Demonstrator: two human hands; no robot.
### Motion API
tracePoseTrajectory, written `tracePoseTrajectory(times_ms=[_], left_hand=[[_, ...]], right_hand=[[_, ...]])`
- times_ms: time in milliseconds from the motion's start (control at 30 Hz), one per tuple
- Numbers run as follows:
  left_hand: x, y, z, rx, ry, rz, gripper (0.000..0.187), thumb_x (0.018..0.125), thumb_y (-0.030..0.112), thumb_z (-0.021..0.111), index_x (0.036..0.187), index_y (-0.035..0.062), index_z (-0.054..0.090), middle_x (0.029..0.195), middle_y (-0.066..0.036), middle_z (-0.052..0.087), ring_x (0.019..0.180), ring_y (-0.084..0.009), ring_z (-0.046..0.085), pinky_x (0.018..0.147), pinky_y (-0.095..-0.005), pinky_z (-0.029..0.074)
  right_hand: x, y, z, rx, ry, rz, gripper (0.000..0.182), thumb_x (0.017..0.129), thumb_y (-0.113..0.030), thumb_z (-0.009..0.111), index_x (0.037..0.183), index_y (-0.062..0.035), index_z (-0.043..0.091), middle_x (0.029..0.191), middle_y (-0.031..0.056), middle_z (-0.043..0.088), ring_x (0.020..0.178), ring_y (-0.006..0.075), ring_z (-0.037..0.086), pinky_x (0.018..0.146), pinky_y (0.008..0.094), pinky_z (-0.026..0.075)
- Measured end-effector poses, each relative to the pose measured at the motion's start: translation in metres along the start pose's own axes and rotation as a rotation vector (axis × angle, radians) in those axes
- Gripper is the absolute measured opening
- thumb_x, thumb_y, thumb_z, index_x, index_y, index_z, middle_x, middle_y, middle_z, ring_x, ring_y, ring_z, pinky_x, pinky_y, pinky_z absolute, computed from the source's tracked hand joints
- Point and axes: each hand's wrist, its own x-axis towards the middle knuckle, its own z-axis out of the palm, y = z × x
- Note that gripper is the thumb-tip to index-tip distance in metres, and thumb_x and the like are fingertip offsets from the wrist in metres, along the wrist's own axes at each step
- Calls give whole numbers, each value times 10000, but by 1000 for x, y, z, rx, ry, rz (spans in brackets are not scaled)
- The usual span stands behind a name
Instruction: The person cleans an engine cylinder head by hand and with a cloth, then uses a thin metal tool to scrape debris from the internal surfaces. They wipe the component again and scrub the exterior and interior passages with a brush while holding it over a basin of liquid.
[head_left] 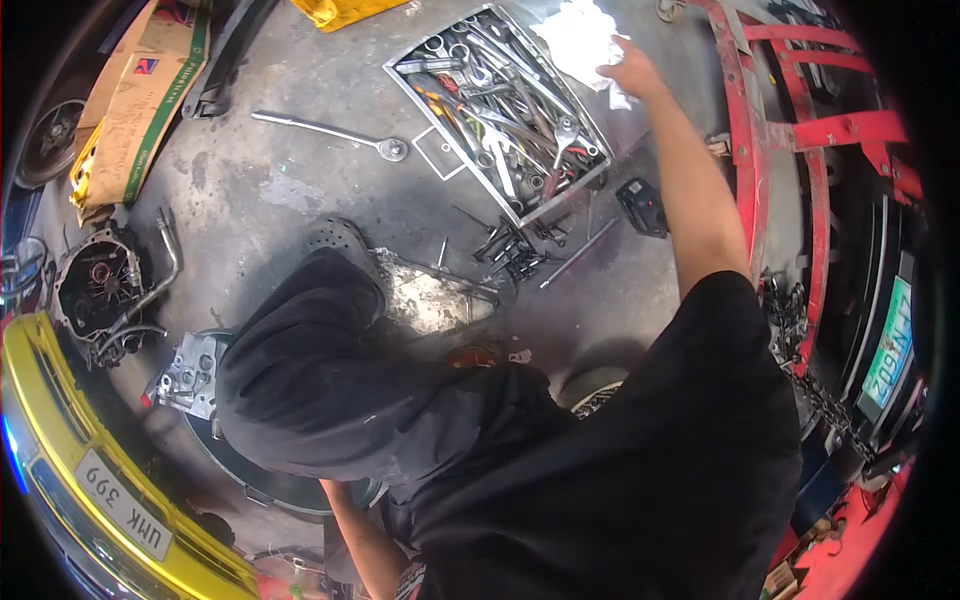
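Note:
Out at the top right, my right hand (632,70) is closed on a bunched white rag (580,42), just beyond the right corner of a metal tool tray (562,210). Several wrenches, ratchets and pliers fill that tray, and a combination wrench (497,160) lies on top. My left forearm (365,540) reaches under my bent leg, which hides the fingers of that hand. Near the tray's lower corner lies a pile of dark bolts (515,250). A long ratchet (330,135) rests on the floor left of the tray.
A red steel frame (740,130) stands along the right, with a chain (825,400) below. On the left are a gearbox housing (100,275), cardboard (150,95) and a yellow bumper (120,480). A black battery-like block (641,207) sits beside the tray; a metal part (190,375) is near my knee.

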Motion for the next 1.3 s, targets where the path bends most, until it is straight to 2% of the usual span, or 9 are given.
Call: tracePoseTrajectory(times_ms=[67,133,300,467,833,933,1033,1233,1300], left_hand=[[-1,4,4,-32,7,46,749,968,412,623,1512,-26,353,1528,-194,414,1368,-300,452,1102,-429,421],[-8,4,2,-64,25,91,752,968,411,626,1514,-26,349,1532,-194,408,1370,-307,450,1102,-431,422],[-5,-33,-22,-94,75,-184,731,944,395,649,1479,-33,393,1437,-210,495,1278,-318,526,992,-440,501],[-5,-14,4,-90,129,-223,707,922,394,663,1428,-50,447,1305,-221,585,1144,-307,608,854,-417,556],[-24,44,30,74,95,-292,657,892,390,675,1335,-77,541,1092,-216,685,922,-279,695,640,-372,589],[-13,-43,-4,341,58,-184,576,862,392,681,1167,-93,629,905,-183,700,728,-238,684,482,-327,532],[-28,5,20,238,178,-406,534,855,391,671,1066,-100,671,889,-183,706,705,-233,678,466,-325,526],[-28,14,22,191,180,-386,532,870,374,651,1101,-106,640,872,-162,700,687,-229,667,483,-330,519],[-17,-42,4,302,109,-216,498,872,360,652,1089,-88,634,844,-147,688,667,-219,653,472,-331,495]], right_hand=[[-33,-42,-12,25,1,127,739,810,-359,754,1472,-176,481,1337,183,632,1227,379,595,1051,426,470],[-72,-56,-3,167,197,166,554,826,-332,735,1333,-143,615,1242,181,682,1155,379,636,992,429,494],[-183,-37,51,462,430,386,342,849,-322,730,1078,-69,736,1048,183,736,1006,344,701,905,414,519],[-283,-46,89,436,308,542,295,844,-309,733,1012,-67,743,983,173,736,955,333,705,878,409,520],[-217,-100,90,79,-251,-77,255,876,-294,713,1101,-180,747,1141,121,647,1045,348,650,894,428,521],[-208,-128,80,0,-586,-48,196,856,-285,681,995,-178,769,1052,131,672,1008,341,677,881,422,543],[-213,-126,102,-266,-225,-39,178,869,-224,643,924,-119,775,1028,135,693,934,331,715,838,433,567],[-215,-141,115,-607,-248,-147,167,854,-124,625,908,-88,779,1030,108,668,951,265,698,796,401,560],[-230,-153,112,-648,-199,-88,178,863,-126,620,933,-90,779,1039,109,644,961,248,679,794,388,551]])
